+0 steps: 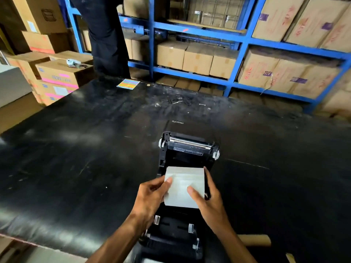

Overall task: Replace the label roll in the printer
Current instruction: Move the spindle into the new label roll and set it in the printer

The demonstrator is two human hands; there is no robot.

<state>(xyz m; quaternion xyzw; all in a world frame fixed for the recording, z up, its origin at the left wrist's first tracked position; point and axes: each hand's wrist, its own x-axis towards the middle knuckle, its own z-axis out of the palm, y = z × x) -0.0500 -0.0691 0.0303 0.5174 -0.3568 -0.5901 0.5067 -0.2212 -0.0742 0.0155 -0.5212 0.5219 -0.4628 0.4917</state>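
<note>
Both hands, left (pixel 152 194) and right (pixel 207 202), grasp the roll (pixel 183 186) over the open printer (pixel 188 149) at 6 o'clock on the counter (pixel 85 149); loading underway, seating it squarely likely comes next.

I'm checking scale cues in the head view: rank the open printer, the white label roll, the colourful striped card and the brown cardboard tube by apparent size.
1. Printer
2. Label roll
3. Cardboard tube, partly hidden, and striped card: alike; the card lies farther away, so unsure.
</note>
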